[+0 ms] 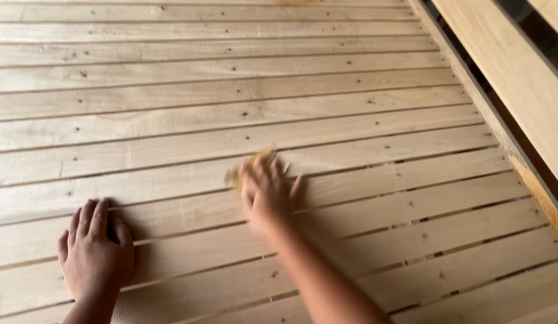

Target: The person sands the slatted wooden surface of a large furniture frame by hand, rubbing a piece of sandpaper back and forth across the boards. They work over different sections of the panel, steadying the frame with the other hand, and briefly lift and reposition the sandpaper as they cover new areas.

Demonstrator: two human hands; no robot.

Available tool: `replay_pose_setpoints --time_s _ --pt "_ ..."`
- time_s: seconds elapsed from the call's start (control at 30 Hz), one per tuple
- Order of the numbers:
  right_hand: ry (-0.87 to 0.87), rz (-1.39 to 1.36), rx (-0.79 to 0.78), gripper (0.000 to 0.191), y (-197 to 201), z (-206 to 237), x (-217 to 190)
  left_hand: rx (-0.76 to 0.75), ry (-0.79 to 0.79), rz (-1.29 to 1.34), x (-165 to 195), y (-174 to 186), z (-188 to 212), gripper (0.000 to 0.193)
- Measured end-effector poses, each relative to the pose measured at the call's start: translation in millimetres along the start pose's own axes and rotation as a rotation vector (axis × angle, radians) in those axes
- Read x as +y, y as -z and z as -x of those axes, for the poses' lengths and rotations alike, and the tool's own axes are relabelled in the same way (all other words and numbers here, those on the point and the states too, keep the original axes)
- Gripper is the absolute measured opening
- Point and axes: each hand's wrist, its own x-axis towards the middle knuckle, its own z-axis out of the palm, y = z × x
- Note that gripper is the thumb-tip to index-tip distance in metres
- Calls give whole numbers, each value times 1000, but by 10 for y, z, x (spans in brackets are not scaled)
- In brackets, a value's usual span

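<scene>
Sandpaper, a small yellowish-tan piece, lies pressed beneath your right hand on the slatted wooden panel; only its far edge shows past your fingertips, and it is blurred, so its exact shape cannot be told. Your right hand's grip holds the sandpaper flat against a slat, fingers spread over it, roughly at the middle of the panel's width and toward its nearer half. Your right forearm runs from the lower edge of the view up to that hand, crossing several slats at a slant.

Your left hand rests palm down on the panel, well apart from the sandpaper and nearer to you, toward the panel's left side. Its grip holds nothing: the fingers lie extended and close together on the bare wood, with the thumb set out to the side.

The panel is made of pale planks laid side by side, running across the view, with narrow gaps between them that widen toward the right. Small dark knots and nail marks dot the slats. Along the panel's right edge runs a side rail, and beyond it a broad pale board lies at a slant, just beside the rail
</scene>
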Motion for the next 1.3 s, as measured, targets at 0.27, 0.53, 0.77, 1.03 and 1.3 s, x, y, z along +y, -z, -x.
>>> replay_pose_setpoints --time_s 0.27,0.53,0.77,1.03,1.3 --pt "-69 67 88 54 188 -350 385 1 5 -17 6 0 -13 53" --pt "7 72 -110 53 -32 282 -21 6 10 -16 19 9 -4 54" --pt "-220 118 -120 58 502 -371 338 -7 11 -23 21 9 -22 54" --pt "91 310 -139 72 61 335 -104 -23 33 -12 24 10 -19 55" --pt "-322 146 -169 70 422 -500 398 -38 38 -23 21 0 -22 55"
